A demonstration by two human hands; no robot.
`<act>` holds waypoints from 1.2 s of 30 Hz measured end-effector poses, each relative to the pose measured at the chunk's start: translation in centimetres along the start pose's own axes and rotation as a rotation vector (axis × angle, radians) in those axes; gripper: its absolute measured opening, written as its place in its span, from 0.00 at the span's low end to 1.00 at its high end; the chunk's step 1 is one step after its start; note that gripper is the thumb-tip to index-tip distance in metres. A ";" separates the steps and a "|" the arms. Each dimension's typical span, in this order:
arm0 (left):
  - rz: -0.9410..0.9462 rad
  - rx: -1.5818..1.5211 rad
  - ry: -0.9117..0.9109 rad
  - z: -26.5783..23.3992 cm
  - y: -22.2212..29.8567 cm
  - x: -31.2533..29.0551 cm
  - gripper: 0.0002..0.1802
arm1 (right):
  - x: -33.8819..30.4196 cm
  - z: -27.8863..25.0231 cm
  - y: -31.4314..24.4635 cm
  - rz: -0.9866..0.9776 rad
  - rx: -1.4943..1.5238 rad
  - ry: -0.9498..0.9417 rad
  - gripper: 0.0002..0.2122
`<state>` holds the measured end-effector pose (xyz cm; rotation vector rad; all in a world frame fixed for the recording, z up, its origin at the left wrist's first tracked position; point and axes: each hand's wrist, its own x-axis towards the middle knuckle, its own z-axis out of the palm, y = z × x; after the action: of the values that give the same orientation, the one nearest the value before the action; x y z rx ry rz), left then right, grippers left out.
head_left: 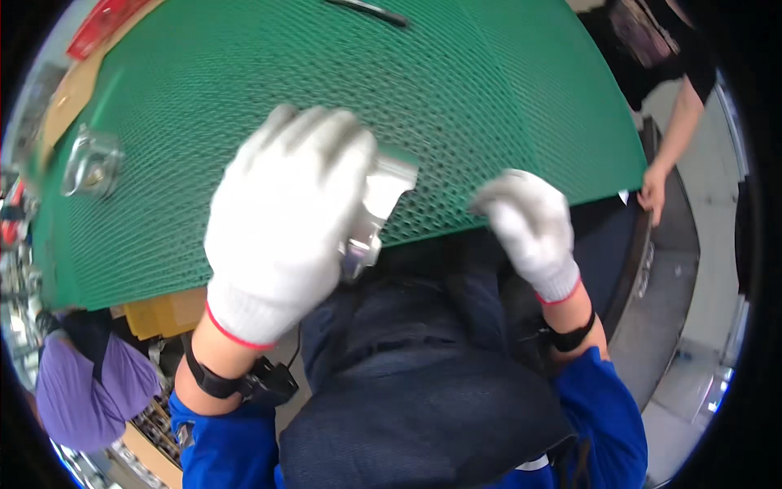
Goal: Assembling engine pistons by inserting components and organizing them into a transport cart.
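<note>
My left hand, in a white knit glove with a red cuff edge, is over the near part of the green perforated mat. It is closed on a shiny silver metal part, whose notched edge sticks out past the fingers on the right. The palm and the back of the hand hide the rest of that part. At the mat's near edge, my right hand, gloved alike, is apart from the left with its fingers curled and pressed together. Anything inside those fingers is hidden, and slight blur softens them.
A clear plastic container stands on the mat's left side. A dark pen-like tool lies at the far edge. On the right, another person's hand rests by the table corner. Someone in purple is at lower left, beside a yellow box.
</note>
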<state>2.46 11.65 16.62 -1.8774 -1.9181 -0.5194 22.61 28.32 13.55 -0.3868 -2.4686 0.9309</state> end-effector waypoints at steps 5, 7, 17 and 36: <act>-0.052 0.094 0.014 0.5 1.3 0.3 0.27 | 1.3 1.5 -1.6 0.063 0.298 -0.075 0.08; -0.071 0.101 -0.006 0.4 1.8 0.0 0.27 | 1.8 1.9 -2.1 0.077 0.289 -0.076 0.09; -0.096 0.060 -0.070 0.9 0.2 2.5 0.19 | 3.5 3.7 -2.7 -0.128 0.073 -0.003 0.10; -0.096 -0.165 -0.233 1.7 -4.5 6.1 0.20 | 3.0 -0.7 -2.2 -0.150 -0.385 -0.656 0.11</act>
<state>-2.19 17.58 18.47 -2.0336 -2.1839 -0.5220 20.21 28.36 16.51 -0.0017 -3.2351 0.5701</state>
